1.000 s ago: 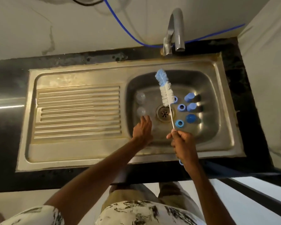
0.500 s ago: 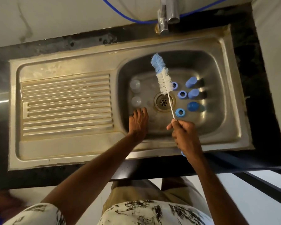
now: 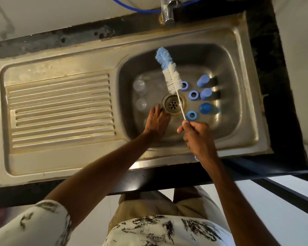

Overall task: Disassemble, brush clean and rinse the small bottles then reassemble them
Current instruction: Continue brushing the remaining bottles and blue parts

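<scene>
Two clear small bottles [image 3: 139, 85] [image 3: 141, 104] stand at the left of the sink basin [image 3: 238, 107]. Three blue rings [image 3: 184, 85] [image 3: 193, 95] [image 3: 191, 115] and three blue caps [image 3: 203, 80] [image 3: 205, 93] [image 3: 205, 108] lie right of the drain [image 3: 173, 104]. My left hand [image 3: 156, 120] reaches down to the basin floor just left of the drain, fingers straight; something clear shows faintly at its left edge. My right hand [image 3: 196, 137] grips the wire handle of the bottle brush [image 3: 168, 71], whose blue-and-white bristles point up over the basin.
A ribbed drainboard [image 3: 60, 110] fills the left half of the steel sink unit. The tap [image 3: 168, 13] and a blue hose [image 3: 132, 6] are at the back edge. A white wall [image 3: 297, 68] bounds the right side, a dark counter edge the front.
The view has dropped closer to the sink. My left hand has slid a little right, from beside the lower clear bottle toward the drain. The brush stays held up in my right hand.
</scene>
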{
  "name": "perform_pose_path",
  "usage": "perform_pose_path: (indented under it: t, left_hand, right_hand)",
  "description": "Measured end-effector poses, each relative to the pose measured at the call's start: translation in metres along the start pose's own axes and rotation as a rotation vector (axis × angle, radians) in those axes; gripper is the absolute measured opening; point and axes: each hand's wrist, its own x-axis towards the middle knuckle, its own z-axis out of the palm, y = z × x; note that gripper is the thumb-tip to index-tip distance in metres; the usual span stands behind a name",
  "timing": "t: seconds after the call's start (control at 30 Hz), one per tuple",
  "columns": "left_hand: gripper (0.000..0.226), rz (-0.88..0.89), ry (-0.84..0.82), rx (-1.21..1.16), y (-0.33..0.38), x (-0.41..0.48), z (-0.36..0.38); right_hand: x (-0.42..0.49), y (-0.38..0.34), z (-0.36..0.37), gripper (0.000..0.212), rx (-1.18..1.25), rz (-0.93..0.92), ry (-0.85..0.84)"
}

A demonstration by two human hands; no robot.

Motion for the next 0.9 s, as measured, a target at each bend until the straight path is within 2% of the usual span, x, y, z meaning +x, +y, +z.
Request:
perform_pose_path:
  t: [0.17, 0.3, 0.47, 0.57, 0.67, 0.73, 0.8, 0.9]
  left_hand:
    - [0.028, 0.02, -0.063, 0.122, 0.003, 0.012, 0.003]
    - [0.031, 0.035, -0.042, 0.091, 0.001, 0.017, 0.01]
    - [0.03, 0.057, 0.154, -0.116, -0.005, 0.012, 0.013]
    - [0.026, 0.018, 0.246, -0.404, -0.017, -0.001, 0.006]
    - [0.019, -0.046, 0.289, -0.822, -0.032, -0.032, -0.021]
    - [0.018, -0.144, 0.229, -1.148, -0.042, -0.059, -0.043]
    - [0.028, -0.218, 0.158, -1.543, -0.051, -0.089, -0.063]
    - [0.031, -0.274, 0.132, -2.088, -0.064, -0.133, -0.092]
  right_hand:
    - [0.006, 0.003, -0.002, 0.04, -0.009, -0.015, 0.014]
    - [0.004, 0.005, -0.003, 0.039, -0.003, -0.005, 0.019]
    - [-0.007, 0.003, -0.006, 0.038, -0.015, -0.02, 0.019]
    - [-0.019, -0.007, -0.008, 0.038, -0.041, -0.05, 0.039]
    - [-0.035, -0.023, -0.011, 0.038, -0.081, -0.077, 0.023]
    - [-0.048, -0.036, -0.01, 0.038, -0.116, -0.116, 0.007]
    - [-0.064, -0.05, -0.008, 0.037, -0.147, -0.155, -0.01]
    - [-0.093, -0.073, -0.002, 0.036, -0.189, -0.223, -0.065]
